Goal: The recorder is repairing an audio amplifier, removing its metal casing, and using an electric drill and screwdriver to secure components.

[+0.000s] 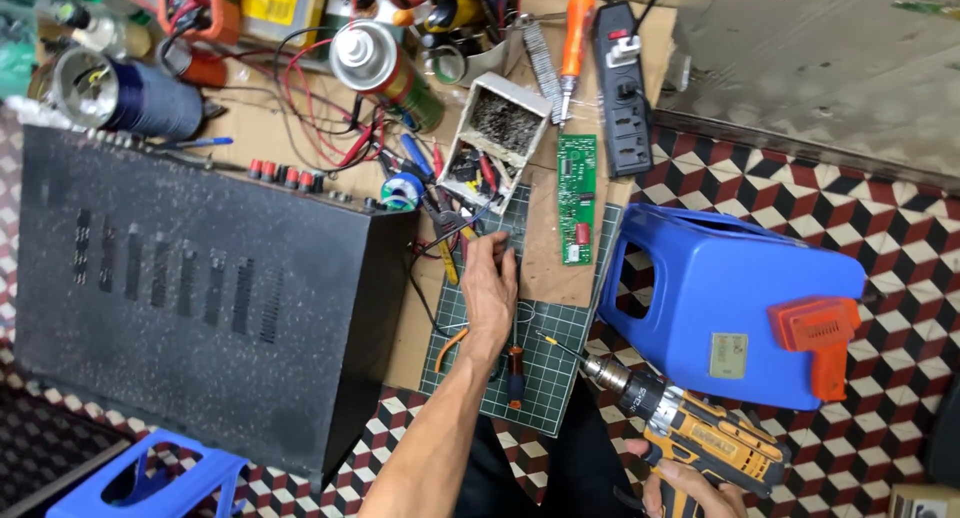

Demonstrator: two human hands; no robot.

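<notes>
right hand (690, 490) clamped on yellow drill (700, 433) near blue stool (720, 298) | left hand (488, 283) fingers together, picking among small tools (445, 223) on green mat (545, 358) | step: seems fetching a part; next needs careful pinch | beyond: black amplifier (200, 278)

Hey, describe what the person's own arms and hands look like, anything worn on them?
Both are bare. The left hand shows no glove, ring or watch, and its forearm carries no sleeve as far as the frame shows. The right hand, partly cut off at the bottom edge, also looks ungloved.
</notes>
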